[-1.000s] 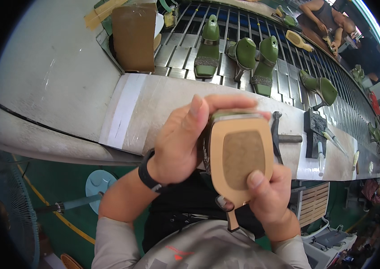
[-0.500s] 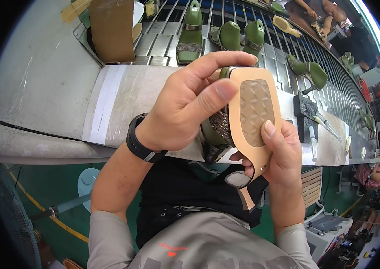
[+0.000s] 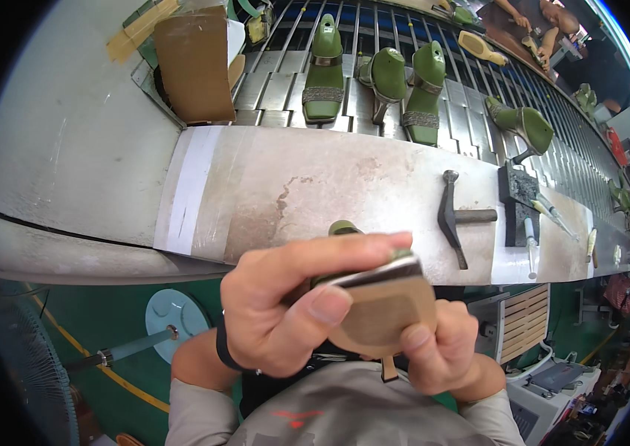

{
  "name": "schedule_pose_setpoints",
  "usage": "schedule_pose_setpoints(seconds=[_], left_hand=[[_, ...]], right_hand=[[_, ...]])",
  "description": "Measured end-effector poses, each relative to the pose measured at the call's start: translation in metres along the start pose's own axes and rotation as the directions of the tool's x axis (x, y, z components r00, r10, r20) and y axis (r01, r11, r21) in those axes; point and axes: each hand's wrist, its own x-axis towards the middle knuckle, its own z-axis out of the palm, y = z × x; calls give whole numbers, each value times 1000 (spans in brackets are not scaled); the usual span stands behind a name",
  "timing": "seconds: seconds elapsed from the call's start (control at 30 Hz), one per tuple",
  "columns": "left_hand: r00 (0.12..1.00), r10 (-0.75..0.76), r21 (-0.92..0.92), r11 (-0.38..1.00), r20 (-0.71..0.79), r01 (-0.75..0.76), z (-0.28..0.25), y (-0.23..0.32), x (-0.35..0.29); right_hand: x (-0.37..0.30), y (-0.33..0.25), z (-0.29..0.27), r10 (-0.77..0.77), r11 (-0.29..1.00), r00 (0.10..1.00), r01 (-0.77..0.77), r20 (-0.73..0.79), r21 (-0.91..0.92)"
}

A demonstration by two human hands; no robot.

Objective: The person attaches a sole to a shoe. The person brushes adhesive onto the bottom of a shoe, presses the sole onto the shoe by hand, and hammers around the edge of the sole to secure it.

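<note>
Both hands hold a high-heeled sandal [image 3: 383,316] on a green shoe last, its tan sole tilted up and smeared by motion. My left hand [image 3: 278,301] is closed on the far part, the thumb by the sole's edge and the fingers over the green last. Low on the sole's right side grips my right hand [image 3: 440,348], thumb on the sole and fingers curled under it. The slim heel shows below the hands; the upper is mostly hidden. Beyond them on the bench [image 3: 255,223] lies a hammer [image 3: 447,215].
Several sandals on green lasts, one being a sandal [image 3: 323,74], stand on the slatted metal conveyor [image 3: 278,82]. A brown board [image 3: 194,67] is at the far left. Right of the hammer sit a dark block [image 3: 512,201] and a glue bottle [image 3: 531,238]. Another person works far right.
Both hands have brought the sandal lower and nearer to my body, and its sole now tips back. The hammer, hidden before, has come into sight. The view has shifted slightly.
</note>
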Motion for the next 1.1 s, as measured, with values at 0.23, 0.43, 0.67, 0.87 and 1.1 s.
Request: schedule_pose_setpoints(seconds=[0.23,0.43,0.67,0.87,1.1], left_hand=[[988,-7,-25,1000,-154,3,3,15,-13],[985,3,243,969,-170,39,-2,28,-10],[938,152,492,870,-311,22,-10,19,-9],[944,262,677,733,-200,-60,-23,14,-10],[885,187,524,848,-427,74,-39,8,-7]], right_hand=[[7,-10,19,-122,989,991,126,52,-82],[12,-9,27,-117,989,985,127,125,-74],[22,7,31,-176,983,977,181,116,-32],[31,3,32,-167,983,984,171,66,-62],[34,24,29,-113,978,985,133,129,-158]])
